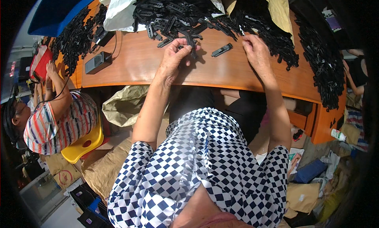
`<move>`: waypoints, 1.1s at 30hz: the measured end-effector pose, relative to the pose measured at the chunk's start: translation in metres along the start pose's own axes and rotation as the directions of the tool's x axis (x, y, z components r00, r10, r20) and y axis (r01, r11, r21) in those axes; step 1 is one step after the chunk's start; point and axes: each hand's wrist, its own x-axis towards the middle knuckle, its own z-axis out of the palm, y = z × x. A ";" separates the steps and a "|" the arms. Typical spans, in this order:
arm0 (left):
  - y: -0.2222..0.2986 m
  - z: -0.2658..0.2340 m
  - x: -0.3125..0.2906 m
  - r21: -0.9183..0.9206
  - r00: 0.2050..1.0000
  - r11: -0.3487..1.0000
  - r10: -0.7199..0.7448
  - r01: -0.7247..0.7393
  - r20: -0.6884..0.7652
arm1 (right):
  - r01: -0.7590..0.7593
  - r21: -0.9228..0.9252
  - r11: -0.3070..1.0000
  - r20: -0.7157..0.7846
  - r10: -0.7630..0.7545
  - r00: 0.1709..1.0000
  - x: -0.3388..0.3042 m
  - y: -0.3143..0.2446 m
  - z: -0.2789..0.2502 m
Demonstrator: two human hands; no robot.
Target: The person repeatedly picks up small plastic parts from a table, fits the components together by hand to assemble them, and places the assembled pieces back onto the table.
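Observation:
My left hand (176, 58) is closed on a slim black plastic piece (192, 42), pinched between thumb and fingers above the table, at the near edge of a big heap of similar black plastic pieces (169, 11). One loose black and grey piece (222, 50) lies on the wood between my hands. At the right part of the heap is my right hand (257, 52), its fingers curled together. A small pale bit (241, 30) shows just beyond its fingertips; what the fingers grip, if anything, is too small to make out.
The brown wooden table (130, 66) bears a dark box-shaped device (98, 62) at left. More black pieces (323, 66) pile up along the right edge. A white sack (122, 11) lies behind. At left, another person in a striped shirt (59, 121) sits beside a yellow stool (85, 145).

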 end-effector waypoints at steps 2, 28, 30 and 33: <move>-0.004 0.006 -0.002 0.005 1.000 1.000 -0.025 0.025 0.012 | 0.013 -0.116 0.993 0.085 -0.003 0.996 0.009 -0.010 0.007; -0.018 0.051 -0.005 -0.070 0.994 0.997 0.019 -0.011 0.109 | -0.092 0.241 0.966 -0.045 0.106 0.993 -0.040 -0.088 0.020; -0.011 0.045 -0.006 -0.102 0.987 0.991 -0.072 0.087 0.144 | -0.007 0.332 0.943 -0.010 0.011 1.000 -0.037 -0.084 0.011; -0.008 0.032 -0.005 -0.183 0.955 0.954 -0.196 0.238 0.223 | 0.085 0.370 0.925 0.064 -0.117 0.991 -0.035 -0.082 0.000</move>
